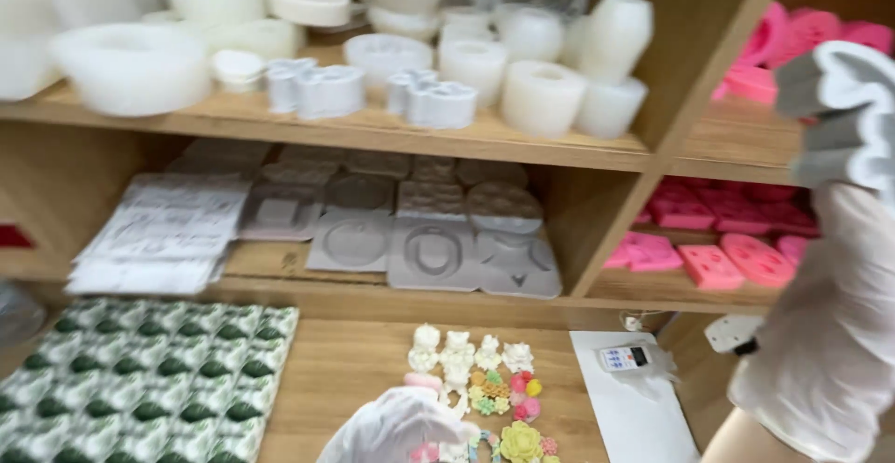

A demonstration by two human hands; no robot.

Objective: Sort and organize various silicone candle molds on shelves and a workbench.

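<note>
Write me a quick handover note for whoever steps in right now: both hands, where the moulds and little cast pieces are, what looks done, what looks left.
Right hand, in a thin clear glove, is raised by the shelves and holds a grey-white scalloped mould.
Left hand, also gloved, is low over the small cast figures on the wooden table; whether it grips anything is unclear.
White moulds fill the top shelf, flat grey moulds the middle one, pink moulds the right bay.
Done: some white and coloured pieces already lie cast.
Left: the scalloped mould is not yet set down.

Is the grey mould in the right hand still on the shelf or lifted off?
Lifted off: the right hand holds the grey mould up in front of the shelves.
</note>
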